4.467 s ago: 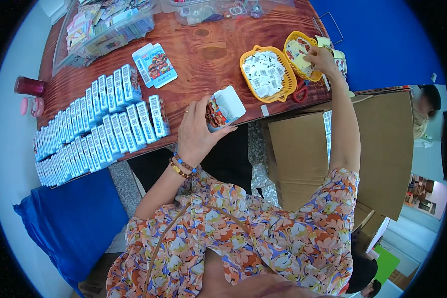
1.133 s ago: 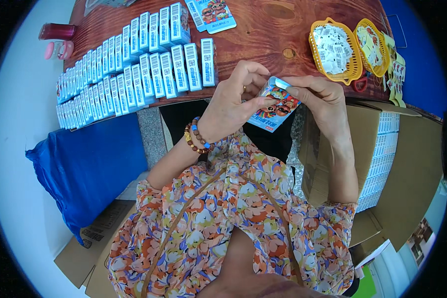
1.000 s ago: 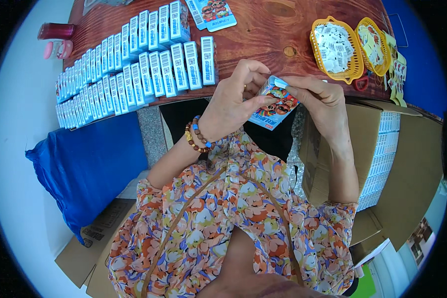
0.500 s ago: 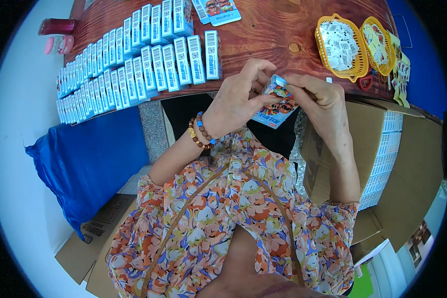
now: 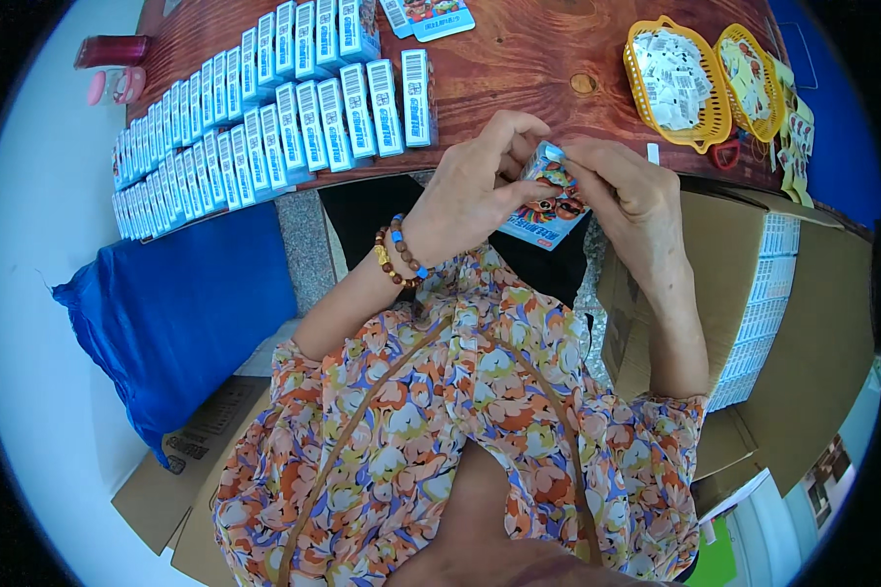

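A person's two bare hands meet at a small blue box (image 5: 548,226), just in front of the edge of a reddish wooden table (image 5: 519,68) and above dark cloth. The box tilts, its colourful printed face turned up toward the viewer, its closed-looking top end pointing away from the person.

The left hand (image 5: 475,196) grasps the box from its left side. That forearm slants up from the lower left, with two beaded bracelets (image 5: 398,256) around the wrist; the thumb lies across the printed face, and the other fingers curl behind.

The right forearm rises nearly straight from the lower right, and the right hand (image 5: 631,196) bends leftward at the wrist. Its fingers are curled, thumb and forefinger at the box's top right corner; whether they pinch it or only press, I cannot tell.
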Motion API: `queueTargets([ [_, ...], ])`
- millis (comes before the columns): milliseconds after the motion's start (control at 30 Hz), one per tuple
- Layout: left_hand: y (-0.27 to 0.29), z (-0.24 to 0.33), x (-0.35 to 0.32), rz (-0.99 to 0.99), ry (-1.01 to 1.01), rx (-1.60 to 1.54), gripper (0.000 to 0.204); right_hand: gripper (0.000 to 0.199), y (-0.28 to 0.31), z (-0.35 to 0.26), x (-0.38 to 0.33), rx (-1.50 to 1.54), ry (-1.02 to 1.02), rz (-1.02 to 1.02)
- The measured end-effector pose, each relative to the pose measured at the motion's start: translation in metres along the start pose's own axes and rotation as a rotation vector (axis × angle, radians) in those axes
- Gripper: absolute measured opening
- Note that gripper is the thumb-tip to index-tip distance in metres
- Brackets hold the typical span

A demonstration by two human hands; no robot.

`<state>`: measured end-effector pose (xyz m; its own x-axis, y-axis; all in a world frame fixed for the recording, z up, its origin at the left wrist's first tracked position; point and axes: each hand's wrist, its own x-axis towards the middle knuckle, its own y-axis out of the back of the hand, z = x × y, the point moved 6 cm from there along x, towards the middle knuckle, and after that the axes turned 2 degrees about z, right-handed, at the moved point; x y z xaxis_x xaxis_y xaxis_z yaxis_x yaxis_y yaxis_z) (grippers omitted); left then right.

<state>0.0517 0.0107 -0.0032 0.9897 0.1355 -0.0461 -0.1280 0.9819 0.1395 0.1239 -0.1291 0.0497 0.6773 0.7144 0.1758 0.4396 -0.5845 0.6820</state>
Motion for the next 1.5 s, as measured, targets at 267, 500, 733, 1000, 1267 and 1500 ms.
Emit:
queueTargets([
  [267, -0.001, 0.000, -0.002, 0.001, -0.023, 0.033, 0.055, 0.020, 0.005, -0.005, 0.000, -0.034, 0.141, -0.066],
  [500, -0.002, 0.002, -0.002, -0.092, -0.017, 0.018, 0.057, 0.012, 0.000, 0.005, 0.010, 0.039, 0.043, -0.153],
  [733, 0.000, 0.004, -0.001, -0.126, -0.018, 0.037, 0.057, 0.014, -0.003, 0.006, 0.004, -0.062, 0.099, -0.105],
  [1000, -0.003, 0.001, 0.000, -0.116, -0.028, 0.031, 0.058, 0.014, -0.001, 0.004, 0.003, -0.076, 0.093, -0.150],
  [1267, -0.007, -0.015, -0.003, 0.031, 0.020, -0.031, 0.047, 0.025, -0.003, -0.002, -0.004, -0.152, 0.177, -0.149],
  [1500, -0.008, -0.022, -0.002, 0.022, 0.093, -0.226, 0.040, 0.034, -0.003, 0.041, -0.029, 0.433, -0.283, 0.007],
])
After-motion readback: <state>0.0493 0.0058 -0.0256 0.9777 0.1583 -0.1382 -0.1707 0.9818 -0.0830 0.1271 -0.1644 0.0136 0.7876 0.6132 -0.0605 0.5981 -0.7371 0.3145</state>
